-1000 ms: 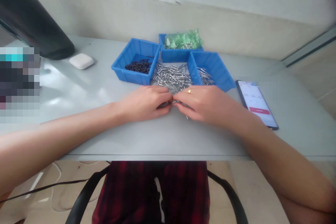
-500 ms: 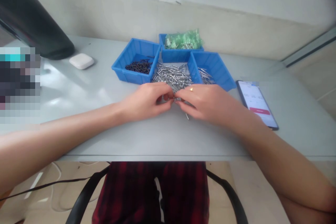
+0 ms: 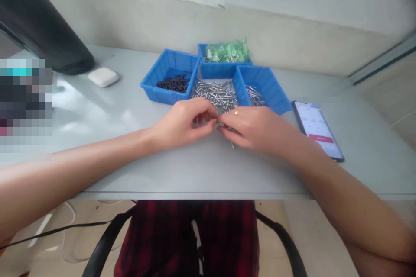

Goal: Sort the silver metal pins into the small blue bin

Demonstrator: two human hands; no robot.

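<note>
My left hand [image 3: 186, 123] and my right hand [image 3: 255, 126] meet at the fingertips just in front of a pile of thin silver metal pins [image 3: 216, 93]. Each hand is closed in a pinch; whatever sits between the fingertips is too small and hidden to name. Below the right fingers a thin silver pin end [image 3: 232, 145] sticks out, and I cannot tell if it is held or lies on the table. A ring [image 3: 236, 113] is on a right finger. The nearer part of the pile is covered by my hands.
Around the pile stand a blue bin [image 3: 152, 91] with dark pins, another blue bin [image 3: 224, 68] with a green plastic bag [image 3: 229, 51], and a third blue bin [image 3: 273, 91] with silver pins. A phone [image 3: 316, 130], a white case [image 3: 103, 77] and a dark cylinder [image 3: 48, 26] flank them.
The left fingers are slightly more arched, with a wider gap above the thumb. Both hands stay together in the same place; the view shifts slightly.
</note>
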